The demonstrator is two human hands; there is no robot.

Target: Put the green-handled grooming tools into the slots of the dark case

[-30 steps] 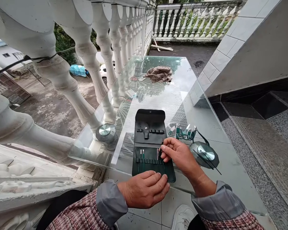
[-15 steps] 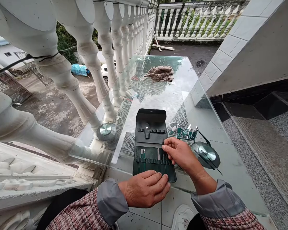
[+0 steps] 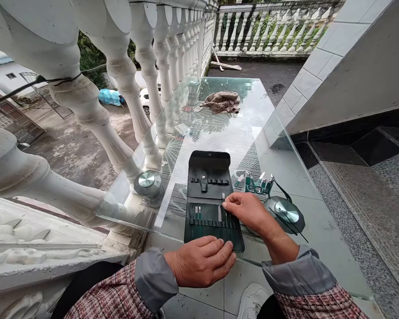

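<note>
A black manicure case [image 3: 204, 191] lies unfolded on the glass table, with slim tools [image 3: 198, 213] standing in the elastic loops of its green lower panel. My right hand [image 3: 249, 210] is closed in a pinch at the panel's right side. Between its fingertips is a thin manicure tool [image 3: 223, 196] with a metal tip; its exact kind cannot be made out. My left hand [image 3: 202, 261] is bent over the near edge of the case, gripping it there. Green-handled nail clippers and other tools [image 3: 255, 182] lie to the right of the case.
The glass tabletop [image 3: 216, 137] rests on supports with round metal caps [image 3: 147, 179]. A crumpled brown cloth [image 3: 221, 103] lies toward its far end. White balusters [image 3: 119, 79] run along the left, and stone steps [image 3: 359, 195] rise at the right.
My right hand has shifted slightly left, and the metal tip of the thin tool now shows above its fingertips. The left hand has stayed in place.
</note>
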